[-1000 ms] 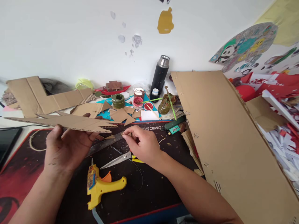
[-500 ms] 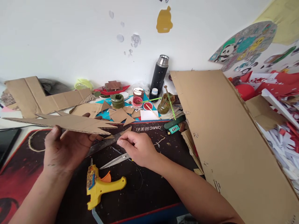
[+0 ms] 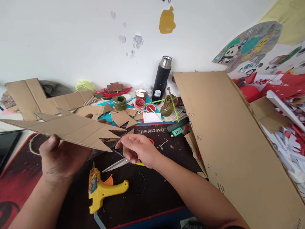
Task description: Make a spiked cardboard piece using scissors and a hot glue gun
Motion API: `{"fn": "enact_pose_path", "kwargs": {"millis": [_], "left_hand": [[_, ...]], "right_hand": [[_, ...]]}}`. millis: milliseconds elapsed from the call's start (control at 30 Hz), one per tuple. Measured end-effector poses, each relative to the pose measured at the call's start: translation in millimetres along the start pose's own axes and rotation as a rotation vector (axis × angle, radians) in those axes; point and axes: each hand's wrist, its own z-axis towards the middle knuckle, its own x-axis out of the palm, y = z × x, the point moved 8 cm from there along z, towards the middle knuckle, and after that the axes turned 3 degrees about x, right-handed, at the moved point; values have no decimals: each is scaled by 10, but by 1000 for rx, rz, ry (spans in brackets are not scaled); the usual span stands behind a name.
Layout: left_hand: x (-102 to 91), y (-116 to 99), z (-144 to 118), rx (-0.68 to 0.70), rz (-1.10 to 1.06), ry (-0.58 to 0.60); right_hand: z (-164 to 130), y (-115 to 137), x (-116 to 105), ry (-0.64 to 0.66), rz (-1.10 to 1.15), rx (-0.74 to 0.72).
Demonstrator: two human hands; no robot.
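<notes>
A large cardboard sheet (image 3: 238, 140) is propped at a slant on the right of the desk, its near edge dotted with staples. A second flat piece of cardboard (image 3: 35, 98) is laid along the back left, against the wall. A dark desk mat (image 3: 154, 190) with a red border is spread beneath the hands.

A jagged cardboard cutout (image 3: 69, 128), long and pointed with toothed notches at its right end, is held above the mat by the left hand (image 3: 62, 157); the thumb is pressed on its near edge and the fingers are closed underneath. The right hand (image 3: 138, 149) is lowered onto the scissors (image 3: 119, 163), whose blades lie on the mat pointing left; the fingers are curled over the handles, though whether they are gripped cannot be told.

A yellow glue gun (image 3: 102, 190) is lying just in front of the scissors. A black flask (image 3: 162, 76) is stood upright at the back, with small paint pots (image 3: 140, 103) near its foot.
</notes>
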Motion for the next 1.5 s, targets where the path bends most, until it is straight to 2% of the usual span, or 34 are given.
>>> {"fn": "enact_pose_path", "kwargs": {"millis": [133,300,700,900,1100,1500], "left_hand": [[8,-22,-17,15,-3,-35],[85,-46,-24,21,6,-25],[60,-19,-20,7,7,-39],[23,15,-26,-23,22,-99],[41,-4,-32,-8,13,-69],[33,6,-29,-2,19,-58]], "right_hand": [[25,-61,13,23,83,37],[44,-126,-1,5,118,75],[36,-72,23,-1,181,43],[38,-66,39,15,238,26],[33,-89,23,-15,243,80],[32,-83,16,-33,261,88]]}}
